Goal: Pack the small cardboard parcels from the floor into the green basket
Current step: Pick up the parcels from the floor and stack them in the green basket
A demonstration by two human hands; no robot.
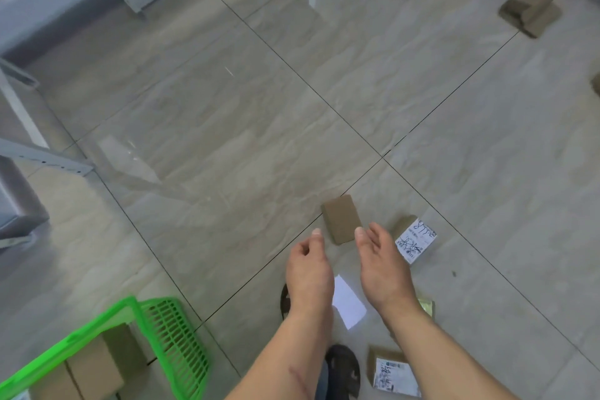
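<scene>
A plain brown cardboard parcel (342, 219) lies flat on the tiled floor (227, 114), just beyond both hands. The left hand (308, 273), fingers loosely curled, and the right hand (383, 265), fingers relaxed, hold nothing. The green basket (168, 344) at lower left holds parcels.

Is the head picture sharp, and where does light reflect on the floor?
Head view: slight motion blur, strongest on the green basket and far parcels; window glare streaks the floor tiles; wide-angle bending at the edges; both hands, left hand and right hand, fairly sharp.
</scene>
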